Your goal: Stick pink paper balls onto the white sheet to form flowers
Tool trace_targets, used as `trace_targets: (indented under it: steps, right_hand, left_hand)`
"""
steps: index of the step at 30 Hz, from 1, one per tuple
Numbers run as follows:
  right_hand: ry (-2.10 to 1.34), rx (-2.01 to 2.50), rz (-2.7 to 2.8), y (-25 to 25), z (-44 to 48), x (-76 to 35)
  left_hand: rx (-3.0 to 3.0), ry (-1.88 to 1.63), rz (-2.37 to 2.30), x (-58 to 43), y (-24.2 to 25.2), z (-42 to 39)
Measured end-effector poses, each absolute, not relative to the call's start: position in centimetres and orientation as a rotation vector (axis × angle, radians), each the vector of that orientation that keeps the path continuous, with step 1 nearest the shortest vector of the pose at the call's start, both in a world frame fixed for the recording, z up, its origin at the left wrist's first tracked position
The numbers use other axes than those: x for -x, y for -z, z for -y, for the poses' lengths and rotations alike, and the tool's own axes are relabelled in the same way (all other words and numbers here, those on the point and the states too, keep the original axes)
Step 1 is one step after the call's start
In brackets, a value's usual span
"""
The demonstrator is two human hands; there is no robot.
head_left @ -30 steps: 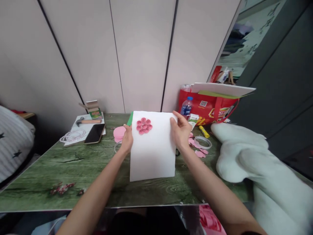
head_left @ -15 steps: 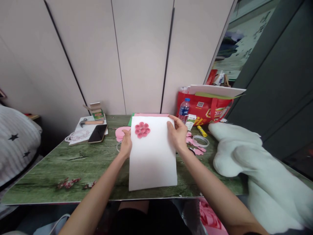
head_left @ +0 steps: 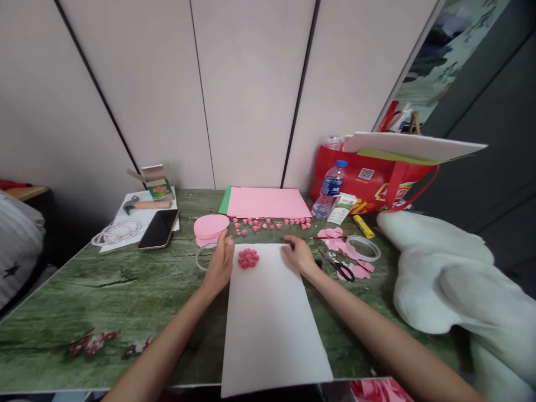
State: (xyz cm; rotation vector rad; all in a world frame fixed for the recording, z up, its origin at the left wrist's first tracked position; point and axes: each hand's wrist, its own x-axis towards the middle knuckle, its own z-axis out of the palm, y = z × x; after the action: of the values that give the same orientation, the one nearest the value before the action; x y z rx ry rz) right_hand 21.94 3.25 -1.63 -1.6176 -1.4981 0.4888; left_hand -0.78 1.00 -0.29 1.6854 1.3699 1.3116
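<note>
Sheet (head_left: pixel 268 318) flat; left hand (head_left: pixel 221 267) 9 o'clock of rosette (head_left: pixel 248 258), right hand (head_left: pixel 298 257) 3 o'clock; both open, resting on edges; best pressed clear of rosette.

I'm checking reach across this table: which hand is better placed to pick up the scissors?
Right. The right hand rests on the white sheet's right edge, and the scissors lie just beside it. The left hand is at the sheet's opposite edge, near the pink paper discs.
</note>
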Motion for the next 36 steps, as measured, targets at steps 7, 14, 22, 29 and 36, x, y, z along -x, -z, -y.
trace_targets:
  steps: [7, 14, 22, 29, 36]
  right_hand:
    - [-0.621, 1.101, 2.293, -3.4, -5.6, -19.2]
    - [-0.548, 1.057, 2.716, -5.1, -6.8, -15.4]
    - [-0.280, 1.009, 3.004, -6.2, -6.5, -14.1]
    - [-0.102, 0.900, 3.116, -6.1, -6.8, -13.9]
    - [-0.030, 0.879, 3.133, -5.6, -7.2, -13.7]
  left_hand:
    - [-1.698, -1.195, -1.427, 1.0, 0.5, -3.0]
    - [-1.696, -1.152, -1.412, 1.4, 1.7, -3.4]
    - [-1.726, -1.041, -1.470, 1.3, 0.7, -2.8]
    - [-1.776, -1.014, -1.440, 1.4, 0.4, -2.5]
    - [-1.822, -1.001, -1.439, 1.4, 0.8, -2.6]
